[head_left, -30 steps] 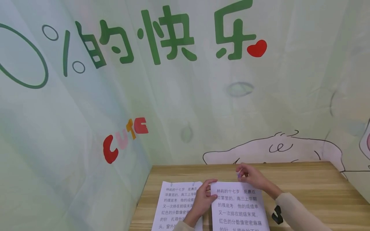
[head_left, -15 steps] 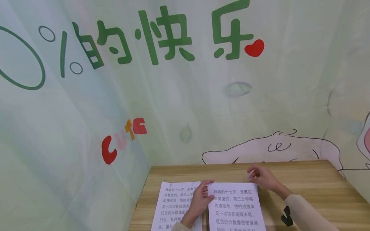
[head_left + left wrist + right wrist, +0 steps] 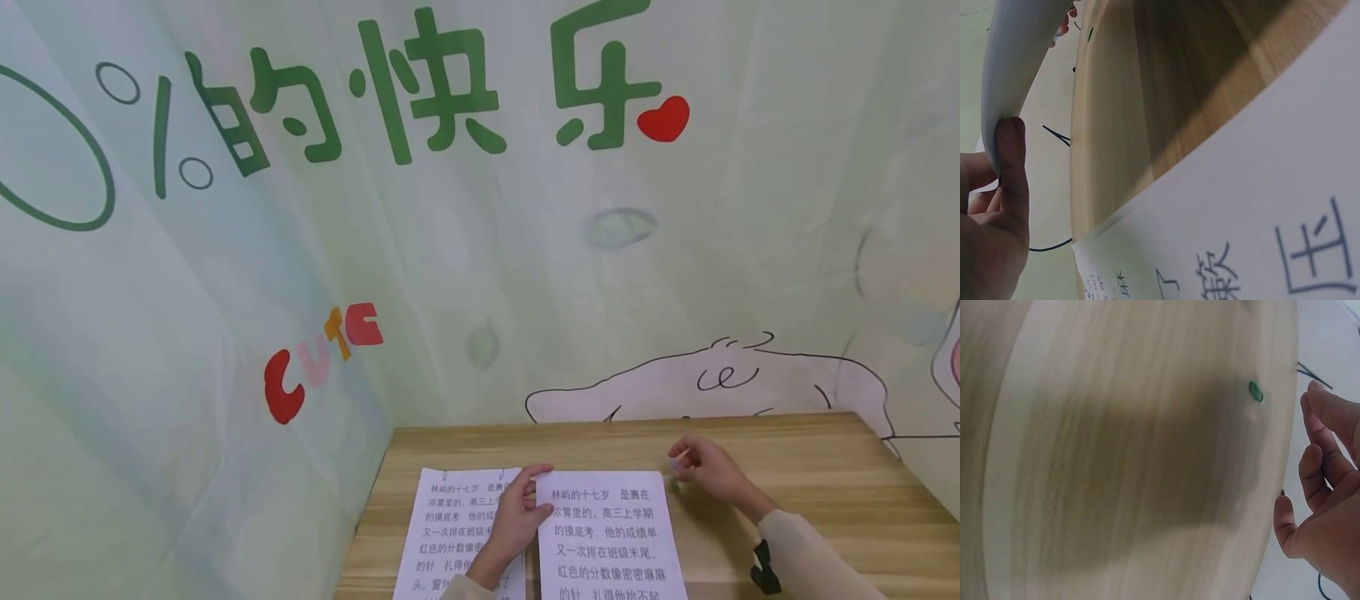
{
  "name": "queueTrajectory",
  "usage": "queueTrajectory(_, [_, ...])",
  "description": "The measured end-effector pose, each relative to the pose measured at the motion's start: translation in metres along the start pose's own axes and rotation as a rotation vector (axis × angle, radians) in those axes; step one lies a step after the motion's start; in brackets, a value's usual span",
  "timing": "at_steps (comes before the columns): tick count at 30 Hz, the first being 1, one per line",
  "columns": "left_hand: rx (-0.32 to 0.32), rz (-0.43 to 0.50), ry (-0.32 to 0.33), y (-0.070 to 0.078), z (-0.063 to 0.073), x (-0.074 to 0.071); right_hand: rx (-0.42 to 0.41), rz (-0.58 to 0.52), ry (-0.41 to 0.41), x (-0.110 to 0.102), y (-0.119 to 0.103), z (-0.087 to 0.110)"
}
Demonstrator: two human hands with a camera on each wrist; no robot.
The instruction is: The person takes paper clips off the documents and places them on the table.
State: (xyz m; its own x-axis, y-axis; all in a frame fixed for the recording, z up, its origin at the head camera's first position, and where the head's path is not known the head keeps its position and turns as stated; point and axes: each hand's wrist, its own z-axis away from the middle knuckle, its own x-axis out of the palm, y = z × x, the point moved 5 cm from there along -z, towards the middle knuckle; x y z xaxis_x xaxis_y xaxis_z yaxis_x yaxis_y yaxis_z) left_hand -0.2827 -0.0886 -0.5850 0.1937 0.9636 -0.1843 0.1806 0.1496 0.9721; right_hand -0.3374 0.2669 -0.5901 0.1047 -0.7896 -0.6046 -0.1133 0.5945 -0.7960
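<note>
My left hand pinches the upper left edge of a printed paper stack, thumb on one face and fingers on the other. In the left wrist view the held paper is raised off the tabletop and bends slightly. My right hand is beyond the stack's upper right corner, pinching a small pale purple paper clip between thumb and fingertips. Its own wrist view hides that clip behind the fingers. Close below this hand, a green paper clip lies on the wood.
Left of the held stack, a second printed sheet lies on the wooden table, with two paper clips at its top edge. A printed curtain hangs behind and left of the table. Black gear sits at the right wrist.
My right hand has moved right, from above the stack's top edge to past its right corner, still holding the purple clip. The green clip has come into sight. The left hand keeps its pinch.
</note>
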Motion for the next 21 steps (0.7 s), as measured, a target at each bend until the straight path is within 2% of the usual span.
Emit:
queueTrajectory(4, [-0.008,-0.001,0.005,0.001,0.000,-0.001,0.029,0.013,-0.019,-0.001,0.005,0.003])
queueTrajectory(11, [-0.032,-0.009,0.029,0.001,-0.001,-0.002,-0.034,0.043,-0.025,0.000,0.011,0.008])
queueTrajectory(21, [-0.036,-0.012,0.034,-0.001,-0.002,-0.002,0.005,0.160,-0.028,0.001,0.018,0.011])
